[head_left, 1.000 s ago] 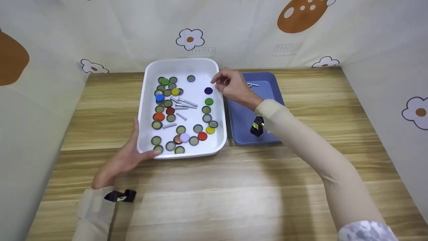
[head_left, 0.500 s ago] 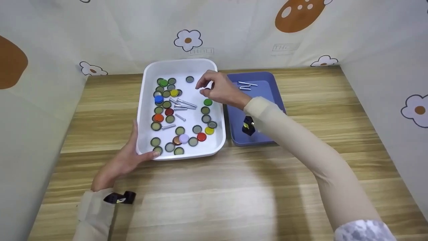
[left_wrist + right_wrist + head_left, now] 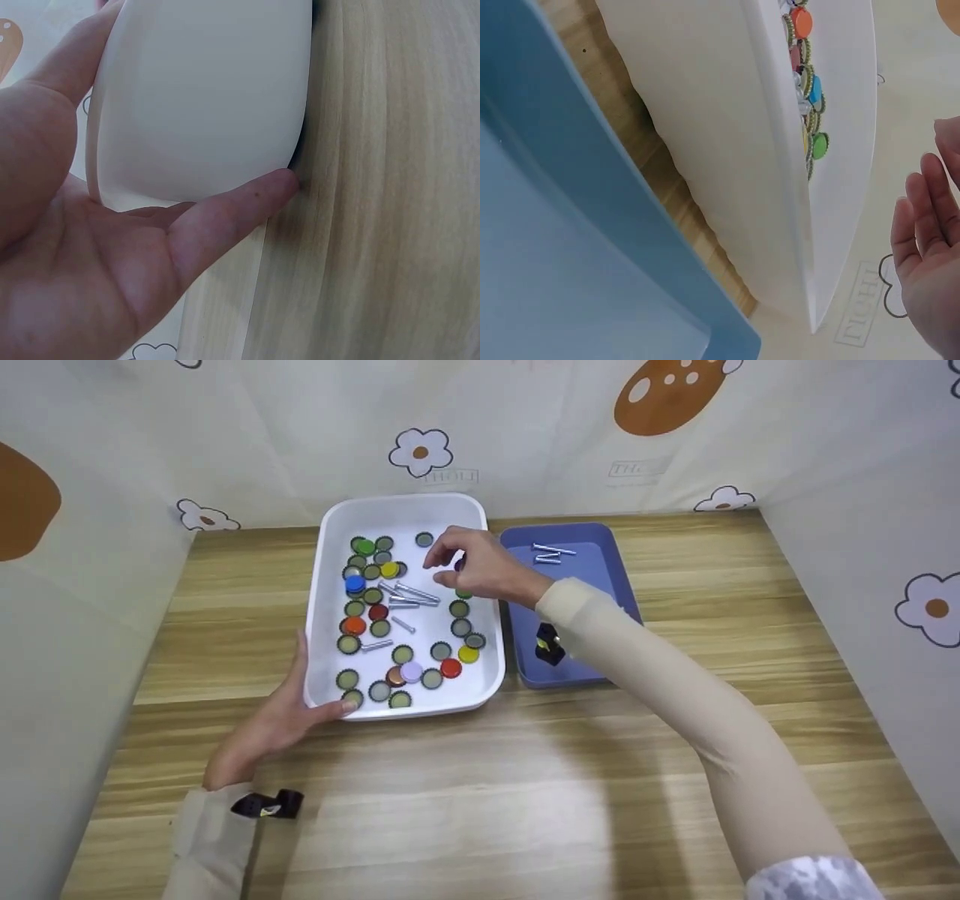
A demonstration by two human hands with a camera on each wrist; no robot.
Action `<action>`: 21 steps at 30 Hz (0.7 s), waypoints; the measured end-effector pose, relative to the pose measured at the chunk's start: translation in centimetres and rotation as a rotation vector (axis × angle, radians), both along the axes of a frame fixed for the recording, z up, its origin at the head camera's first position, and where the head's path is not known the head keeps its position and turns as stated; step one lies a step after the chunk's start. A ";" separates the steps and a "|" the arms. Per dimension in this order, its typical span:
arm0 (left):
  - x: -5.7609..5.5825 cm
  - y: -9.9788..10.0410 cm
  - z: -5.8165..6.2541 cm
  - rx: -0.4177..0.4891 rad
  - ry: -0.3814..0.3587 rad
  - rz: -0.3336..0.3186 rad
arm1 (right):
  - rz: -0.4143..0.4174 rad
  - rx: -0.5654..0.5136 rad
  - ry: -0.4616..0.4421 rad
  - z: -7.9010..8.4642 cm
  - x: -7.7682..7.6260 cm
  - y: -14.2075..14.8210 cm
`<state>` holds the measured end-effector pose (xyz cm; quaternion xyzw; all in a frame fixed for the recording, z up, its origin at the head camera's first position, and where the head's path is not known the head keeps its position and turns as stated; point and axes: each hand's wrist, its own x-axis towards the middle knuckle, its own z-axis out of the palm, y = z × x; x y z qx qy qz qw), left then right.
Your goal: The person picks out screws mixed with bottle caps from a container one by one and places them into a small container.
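A white tray (image 3: 405, 500) on the wooden table holds many coloured bottle caps (image 3: 411, 670) and several metal screws (image 3: 409, 594). My left hand (image 3: 292, 712) rests against the tray's near left corner, fingers straight along the side wall and thumb on the front wall; the left wrist view shows the hand (image 3: 112, 247) cupping the white tray (image 3: 202, 97). My right hand (image 3: 465, 566) hovers over the far right part of the white tray, thumb and forefinger apart above the screws, nothing visible between them. The right wrist view shows its fingers (image 3: 926, 225) relaxed beside the white tray (image 3: 727, 150).
A blue tray (image 3: 592, 585) stands right of the white one, with a few screws (image 3: 551, 553) at its far end; its wall (image 3: 570, 247) fills the right wrist view. Patterned cloth walls enclose the table on three sides. Bare wood (image 3: 487, 810) lies in front.
My right hand has moved left, from the blue tray's edge to above the screws in the white tray. My left hand has stayed on the tray's corner.
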<state>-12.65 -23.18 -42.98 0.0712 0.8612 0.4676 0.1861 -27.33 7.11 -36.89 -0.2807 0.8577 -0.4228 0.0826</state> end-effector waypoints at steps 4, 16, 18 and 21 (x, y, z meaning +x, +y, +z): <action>0.1 0.0 0.1 0.000 -0.016 0.010 | 0.038 0.024 0.032 0.1 0.2 -0.7; 0.1 0.1 0.0 0.014 -0.012 0.017 | 0.146 0.081 -0.010 1.0 0.5 -2.8; 0.1 0.1 0.0 0.001 -0.016 0.019 | 0.156 0.093 -0.009 1.0 0.5 -3.1; 0.2 0.0 0.1 -0.010 -0.022 0.020 | 0.172 0.115 -0.020 1.0 0.5 -3.4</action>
